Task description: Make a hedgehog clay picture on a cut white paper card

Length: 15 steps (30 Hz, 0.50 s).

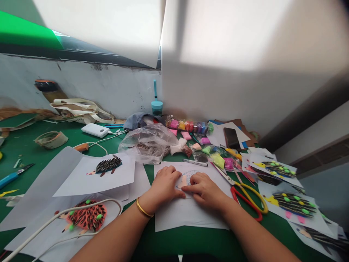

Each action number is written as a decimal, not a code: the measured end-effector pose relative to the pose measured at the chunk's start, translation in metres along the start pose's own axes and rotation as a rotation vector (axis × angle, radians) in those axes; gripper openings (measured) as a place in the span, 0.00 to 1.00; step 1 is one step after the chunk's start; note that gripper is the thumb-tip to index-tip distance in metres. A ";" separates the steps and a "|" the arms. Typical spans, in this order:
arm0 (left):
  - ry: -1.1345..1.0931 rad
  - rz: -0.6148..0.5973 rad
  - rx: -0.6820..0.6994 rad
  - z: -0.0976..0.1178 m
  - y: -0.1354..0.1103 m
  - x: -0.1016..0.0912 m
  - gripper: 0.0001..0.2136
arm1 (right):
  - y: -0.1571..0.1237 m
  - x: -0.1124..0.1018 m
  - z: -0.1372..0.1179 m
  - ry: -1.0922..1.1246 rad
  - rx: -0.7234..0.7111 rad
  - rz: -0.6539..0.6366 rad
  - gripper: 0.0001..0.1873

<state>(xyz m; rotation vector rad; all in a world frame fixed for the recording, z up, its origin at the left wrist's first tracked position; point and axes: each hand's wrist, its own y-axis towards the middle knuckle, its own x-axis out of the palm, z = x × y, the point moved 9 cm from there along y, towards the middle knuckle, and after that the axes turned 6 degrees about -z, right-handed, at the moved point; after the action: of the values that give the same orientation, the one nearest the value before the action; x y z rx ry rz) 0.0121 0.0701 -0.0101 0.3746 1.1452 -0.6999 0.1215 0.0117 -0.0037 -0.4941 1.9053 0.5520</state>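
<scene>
My left hand (163, 183) and my right hand (205, 189) rest side by side on a white sheet of paper (188, 214) on the green table. Between them shows part of a small drawn hedgehog shape (187, 177) with a peach patch. The fingers of both hands are curled and pressed down on the drawing. The right index finger points left across it. What the fingertips pinch, if anything, is too small to make out. A gold bangle (143, 210) circles my left wrist.
Yellow and red scissors (247, 194) and a marker (195, 162) lie by the sheet. Coloured clay packets (191, 126), a plastic bag of seeds (148, 142), finished hedgehog pictures (107, 165) (294, 203), a phone (231, 137), a power bank (95, 130) and a white cable (54, 218) lie around.
</scene>
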 end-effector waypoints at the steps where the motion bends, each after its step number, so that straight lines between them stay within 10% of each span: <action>1: 0.000 -0.002 0.000 0.000 0.000 0.000 0.34 | 0.000 -0.001 0.000 0.004 -0.007 0.013 0.28; 15: 0.014 -0.008 -0.001 0.001 -0.001 -0.001 0.35 | 0.006 0.001 -0.014 -0.113 -0.003 -0.044 0.24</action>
<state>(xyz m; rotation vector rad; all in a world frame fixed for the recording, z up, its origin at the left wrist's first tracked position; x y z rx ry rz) 0.0124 0.0692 -0.0091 0.3751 1.1612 -0.7052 0.1080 0.0084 0.0011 -0.4953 1.7823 0.5428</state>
